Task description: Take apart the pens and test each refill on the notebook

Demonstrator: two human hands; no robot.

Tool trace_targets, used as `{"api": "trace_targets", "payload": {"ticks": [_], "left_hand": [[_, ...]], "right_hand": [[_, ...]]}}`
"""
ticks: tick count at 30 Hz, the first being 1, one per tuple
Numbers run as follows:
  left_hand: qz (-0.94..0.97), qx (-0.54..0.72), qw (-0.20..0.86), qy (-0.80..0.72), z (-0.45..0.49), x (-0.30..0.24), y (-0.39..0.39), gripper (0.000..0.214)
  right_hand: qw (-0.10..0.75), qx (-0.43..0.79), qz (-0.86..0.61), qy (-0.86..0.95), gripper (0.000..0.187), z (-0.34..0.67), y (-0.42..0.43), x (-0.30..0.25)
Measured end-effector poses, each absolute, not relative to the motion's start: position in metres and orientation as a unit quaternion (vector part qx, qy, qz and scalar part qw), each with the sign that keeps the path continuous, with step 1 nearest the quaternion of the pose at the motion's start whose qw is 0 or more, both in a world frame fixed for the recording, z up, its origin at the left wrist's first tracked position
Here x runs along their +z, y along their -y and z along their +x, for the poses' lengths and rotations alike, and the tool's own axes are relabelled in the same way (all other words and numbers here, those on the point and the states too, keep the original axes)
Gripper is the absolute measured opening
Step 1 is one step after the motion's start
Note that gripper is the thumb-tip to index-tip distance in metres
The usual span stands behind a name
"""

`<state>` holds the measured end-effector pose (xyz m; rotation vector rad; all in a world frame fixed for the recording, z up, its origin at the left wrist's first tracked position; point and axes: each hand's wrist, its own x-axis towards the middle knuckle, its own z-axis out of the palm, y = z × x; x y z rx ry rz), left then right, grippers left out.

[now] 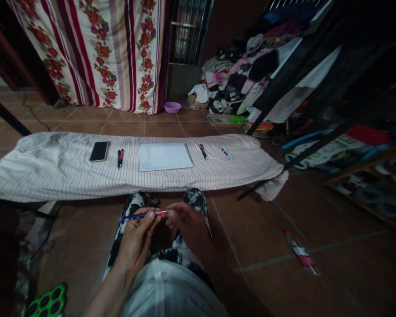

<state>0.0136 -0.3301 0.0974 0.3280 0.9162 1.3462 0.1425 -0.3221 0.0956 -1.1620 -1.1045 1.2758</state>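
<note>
Above my lap, a slim pen (133, 216) lies almost level across both hands, blue toward the left and red and white toward the right. My left hand (136, 237) is closed on its middle, with the thumb on top. At the right end, the fingers of my right hand (188, 222) pinch the tip, which they partly hide. Beyond my knees, a spiral notebook (165, 157) lies open on a striped cloth (69, 176). Left of it are dark and red pens (120, 158) and a phone (99, 151); to the right are a dark pen (203, 151) and a pinkish pen (225, 152).
A plastic bottle (302, 254) lies on the tiled floor at right. At lower left sits a green object with round holes (49, 301). Behind the cloth-covered surface are a purple basin (172, 107), a flowered curtain (102, 53) and a heap of clothes (240, 75).
</note>
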Motion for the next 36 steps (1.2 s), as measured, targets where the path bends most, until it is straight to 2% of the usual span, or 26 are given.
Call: {"api": "trace_targets", "payload": {"ticks": [5,16,29,36], "left_hand": [[0.139,0.6,0.673,-0.41,0.014,0.099,0.331,0.019],[0.149,0.591,0.675,-0.415,0.014,0.099,0.33,0.021],[0.16,0.585,0.676,-0.418,0.016,0.1,0.332,0.025],[0.137,0.597,0.674,-0.414,0.016,0.101,0.329,0.022]], "right_hand": [[0.547,0.535,-0.459,0.452,0.017,0.141,0.321,0.092],[0.506,0.519,-0.508,0.466,0.013,0.144,0.322,0.103],[0.443,0.362,-0.569,0.591,0.029,0.147,0.324,0.098],[0.521,0.485,-0.483,0.509,0.016,0.144,0.322,0.094]]}}
